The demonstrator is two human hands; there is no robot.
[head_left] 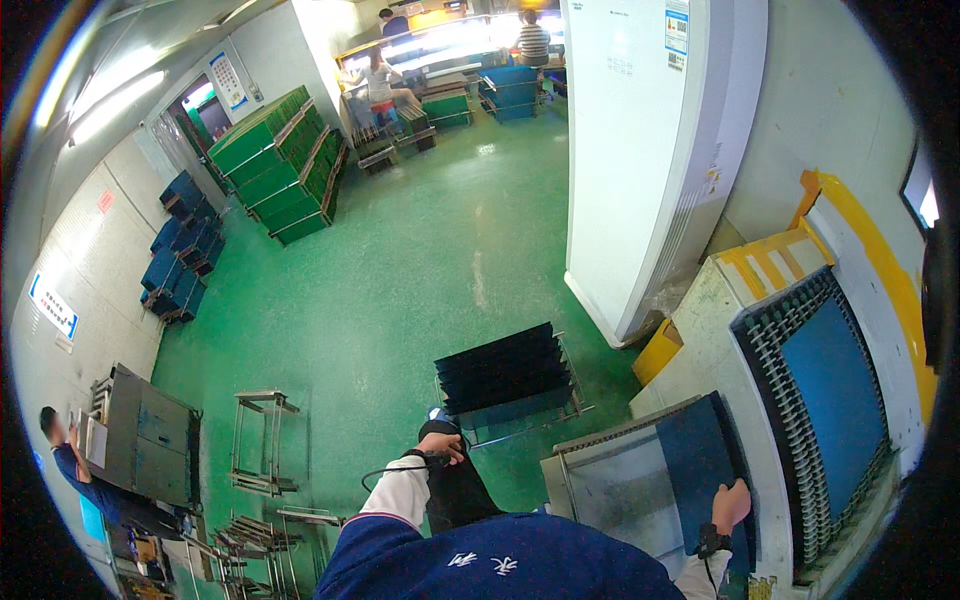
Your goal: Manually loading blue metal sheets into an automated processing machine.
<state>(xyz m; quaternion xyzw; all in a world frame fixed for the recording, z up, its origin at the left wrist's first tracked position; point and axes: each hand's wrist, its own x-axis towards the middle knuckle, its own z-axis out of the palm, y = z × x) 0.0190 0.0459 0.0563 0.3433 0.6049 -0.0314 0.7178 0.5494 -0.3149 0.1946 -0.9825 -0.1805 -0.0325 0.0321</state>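
At the lower right, my right hand [732, 504] is closed at the edge of a dark blue panel [690, 450]. The panel lies on a grey metal table [610, 485], covering the table's right part. My left hand [440, 445] hangs in front of my dark trouser leg, loosely bent, with nothing visible in it. Just beyond it on the floor is a metal rack [575, 385] holding several dark panels [505, 375] side by side. Right of the table, a conveyor of close-set rollers [790, 440] carries a flat blue panel [835, 385].
A tall white cabinet [630, 150] stands ahead right, with a yellow box [658, 352] near its base. Bare metal racks [262, 445] stand to my left. Green stacks [275, 165] and blue stacks [180, 255] line the far left. A person [75, 465] stands by a grey cabinet [150, 435]; others sit at lit benches.
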